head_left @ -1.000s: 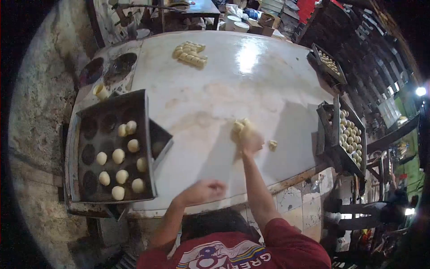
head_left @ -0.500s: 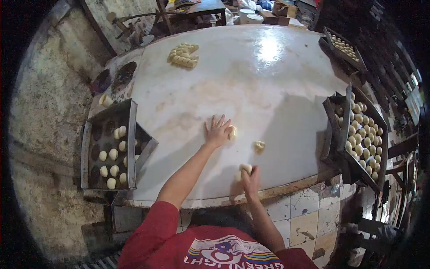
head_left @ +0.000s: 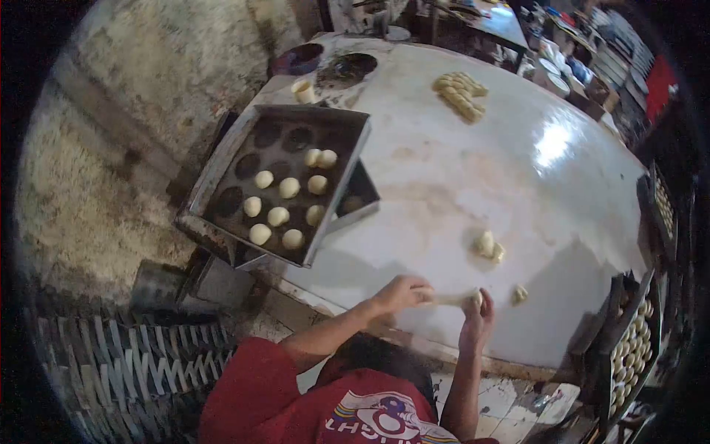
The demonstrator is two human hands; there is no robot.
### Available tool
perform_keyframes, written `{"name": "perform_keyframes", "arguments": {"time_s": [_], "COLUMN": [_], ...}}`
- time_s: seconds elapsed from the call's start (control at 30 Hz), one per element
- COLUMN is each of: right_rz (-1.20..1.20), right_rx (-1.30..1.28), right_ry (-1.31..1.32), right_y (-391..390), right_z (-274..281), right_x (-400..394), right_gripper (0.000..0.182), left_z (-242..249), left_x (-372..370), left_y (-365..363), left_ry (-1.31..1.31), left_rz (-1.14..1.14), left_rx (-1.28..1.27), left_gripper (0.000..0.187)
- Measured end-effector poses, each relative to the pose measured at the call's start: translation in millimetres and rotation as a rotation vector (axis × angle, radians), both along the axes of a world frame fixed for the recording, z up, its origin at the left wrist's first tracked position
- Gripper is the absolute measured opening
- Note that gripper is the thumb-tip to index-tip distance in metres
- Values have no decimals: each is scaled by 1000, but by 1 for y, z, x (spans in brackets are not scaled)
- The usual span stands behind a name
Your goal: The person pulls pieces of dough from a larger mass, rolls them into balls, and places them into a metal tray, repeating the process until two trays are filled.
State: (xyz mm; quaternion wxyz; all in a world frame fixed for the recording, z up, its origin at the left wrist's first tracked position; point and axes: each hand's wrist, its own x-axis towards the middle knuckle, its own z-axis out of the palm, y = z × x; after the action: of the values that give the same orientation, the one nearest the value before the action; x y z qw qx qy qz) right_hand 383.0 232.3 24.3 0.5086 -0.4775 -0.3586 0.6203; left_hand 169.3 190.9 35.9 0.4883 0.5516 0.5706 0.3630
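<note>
Both hands are holding one stretched dough piece (head_left: 452, 298) above the near edge of the white desk (head_left: 444, 177). The left hand (head_left: 401, 292) is pinching one end with clenched fingers; the right hand (head_left: 477, 320) is gripping the other end. Two small dough lumps (head_left: 487, 245) are lying just beyond. A dark baking tray (head_left: 222, 159) carrying dough balls (head_left: 288, 188) is sitting at the desk's left.
</note>
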Motion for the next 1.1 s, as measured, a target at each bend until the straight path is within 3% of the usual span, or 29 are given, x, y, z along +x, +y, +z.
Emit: {"name": "perform_keyframes", "arguments": {"time_s": [0.07,0.13,0.2,0.23,0.27,0.33,0.37,0.43,0.5,0.53,0.57,0.6,0.63,0.73,0.8,0.83,0.87,0.93,1.03,1.1], "right_rz": [-108,-232,-284,-347,-349,381,316,114,-80,-65,-55,-300,130,316,376,473,461,129,72,96], "right_rx": [-67,-56,-102,-134,-124,702,758,683,430,638,583,1074,600,877,928,979,983,753,617,650], "right_ry": [3,-78,-96,-95,-96,-1412,-1687,-1538,-1353,-1236,-1238,-1334,-1167,-1190,-1250,-1301,-1302,-1326,-1198,-1134], "right_y": [-20,-38,-53,-54,-50,-46,-22,17,45,52,49,47,30,-21,-25,-23,-10,37,68,54], "right_z": [-13,-22,-26,-24,-25,-21,-82,-32,-34,-48,-51,-77,-72,-63,-52,-47,-45,-33,-36,-43], "right_x": [-7,-3,22,30,33,45,80,38,-1,-8,-28,-32,-34,1,50,65,68,59,10,-20], "right_gripper": [36,34,36,40,40,41,44,36,24,20,13,6,8,16,17,19,19,21,18,17], "left_z": [-19,-32,-38,-36,-33,-18,-20,-32,-38,-40,-48,-54,-50,-26,-40,-38,-33,-51,-63,-62], "left_x": [-15,-36,-53,-68,-77,-84,-85,-67,-29,-10,8,26,37,18,-23,-41,-52,-50,3,40], "left_y": [-28,-47,-60,-60,-52,-39,-20,27,49,55,51,42,24,-45,-52,-40,-17,35,73,51], "left_ry": [110,117,96,280,275,872,866,735,658,581,589,596,595,665,698,831,959,1032,832,810], "left_rz": [128,189,483,400,401,167,167,424,478,528,519,502,434,189,150,256,373,602,715,628], "left_rx": [-46,77,224,297,306,507,514,438,379,320,285,260,290,455,485,408,325,401,287,328], "left_gripper": [27,26,20,22,22,26,26,26,19,12,11,9,9,14,19,17,16,13,16,12]}}
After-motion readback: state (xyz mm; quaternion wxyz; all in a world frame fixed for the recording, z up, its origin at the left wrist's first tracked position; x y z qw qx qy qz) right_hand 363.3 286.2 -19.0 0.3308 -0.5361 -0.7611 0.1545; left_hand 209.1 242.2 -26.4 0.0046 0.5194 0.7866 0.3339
